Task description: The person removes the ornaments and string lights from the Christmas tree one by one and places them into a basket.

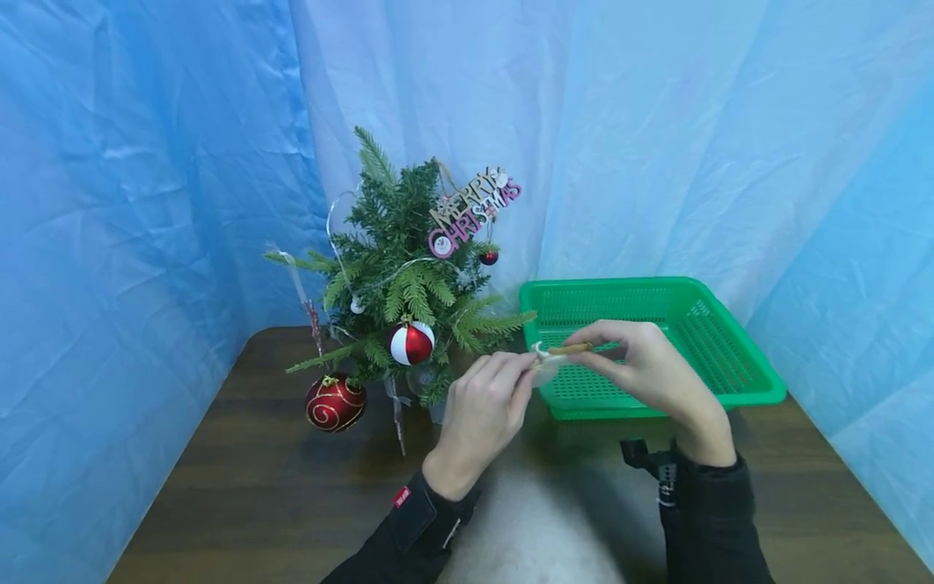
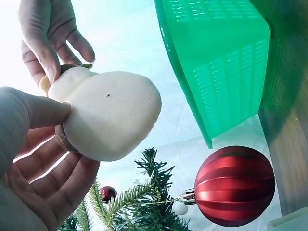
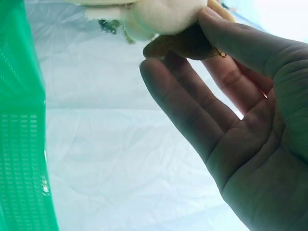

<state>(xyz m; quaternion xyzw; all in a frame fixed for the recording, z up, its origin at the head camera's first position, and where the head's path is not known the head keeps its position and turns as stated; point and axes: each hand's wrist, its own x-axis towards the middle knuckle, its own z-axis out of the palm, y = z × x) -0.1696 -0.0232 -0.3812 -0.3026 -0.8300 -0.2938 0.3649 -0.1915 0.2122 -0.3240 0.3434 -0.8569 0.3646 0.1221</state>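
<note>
A white, two-lobed snowman ornament (image 2: 115, 118) with a brown hat is held between both hands in front of the green basket. My left hand (image 1: 481, 401) pinches its side where the two lobes meet, thumb on the plain white face and fingers behind. At the hat end, my right hand (image 1: 645, 361) grips the brown hat (image 3: 185, 43) between thumb and fingers. In the right wrist view a small gold loop (image 3: 220, 53) shows beside the hat. Just left of my left hand stands a small Christmas tree (image 1: 409, 284).
The green basket (image 1: 751, 357) stands on the right of the wooden table (image 1: 241, 487). On the tree hang a Merry Christmas sign (image 1: 470, 212), a red-and-white ball (image 1: 413, 343) and a large red ball with gold swirls (image 1: 334, 403). Blue curtains (image 1: 693, 146) close off the back and sides.
</note>
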